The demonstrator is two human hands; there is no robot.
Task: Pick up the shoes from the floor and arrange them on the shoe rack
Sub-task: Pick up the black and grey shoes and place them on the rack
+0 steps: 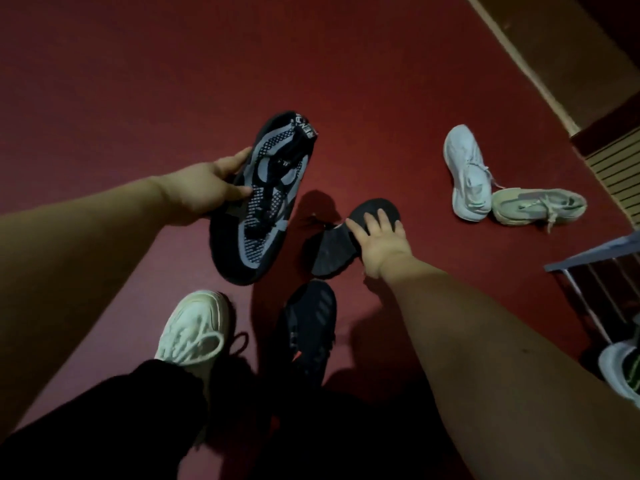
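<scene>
**Gathering a dark pair, one shoe per grip**

Clasping a black-and-grey knit sneaker point(256, 202) in the left grip point(204, 188), thumb across the laced upper and fingers hidden beneath, holding it clear of the dark red floor point(138, 81). Laying the right grip point(379, 240) on the ribbed sole of an overturned black shoe point(341, 247) on the floor just beside, fingers spread over it rather than plainly curled round. Probably settling for a hold, so both can go up together.

Waiting on the floor: a cream laced sneaker point(192, 327) and a black sneaker point(308, 327) near the legs, a white sneaker point(467, 171) touching a pale green sneaker point(538, 206) farther off.

Showing only a corner of the grey metal shoe rack point(588, 258) at the right edge, a white-and-green shoe point(620, 368) low beside it; on it or not, impossible to tell.
</scene>
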